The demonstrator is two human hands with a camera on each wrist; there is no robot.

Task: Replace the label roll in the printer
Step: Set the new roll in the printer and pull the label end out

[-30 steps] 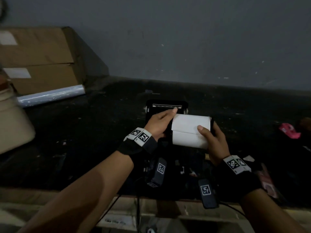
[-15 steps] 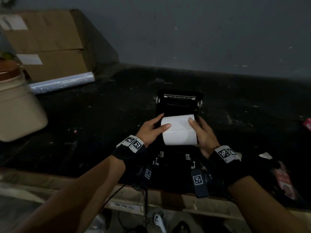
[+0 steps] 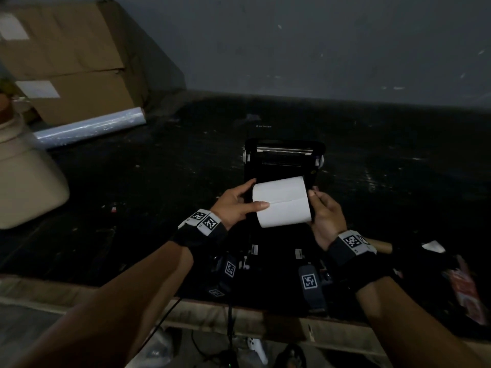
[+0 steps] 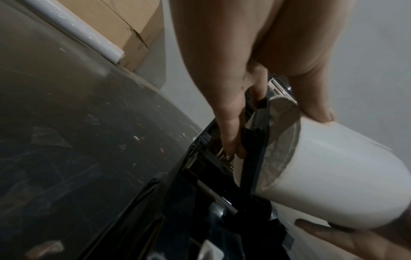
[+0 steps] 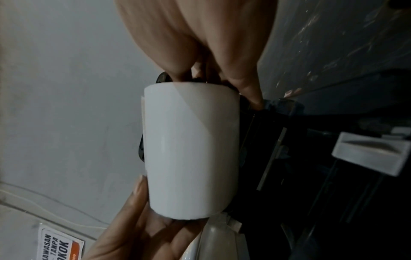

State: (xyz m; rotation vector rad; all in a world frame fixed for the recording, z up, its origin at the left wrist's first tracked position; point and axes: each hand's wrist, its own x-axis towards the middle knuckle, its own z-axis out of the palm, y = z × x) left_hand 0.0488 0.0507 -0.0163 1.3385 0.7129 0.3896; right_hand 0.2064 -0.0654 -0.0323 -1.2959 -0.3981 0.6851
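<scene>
Above the open printer (image 3: 283, 166), both grips, left hand (image 3: 233, 205) and right hand (image 3: 325, 219), clamped on label roll (image 3: 281, 204).

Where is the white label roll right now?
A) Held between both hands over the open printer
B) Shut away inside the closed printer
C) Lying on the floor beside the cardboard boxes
A: the label roll sits between the left hand and right hand, above the open printer.

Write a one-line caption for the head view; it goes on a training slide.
Both hands, left hand and right hand, hold a white label roll over the open black printer on a dark table.
</scene>
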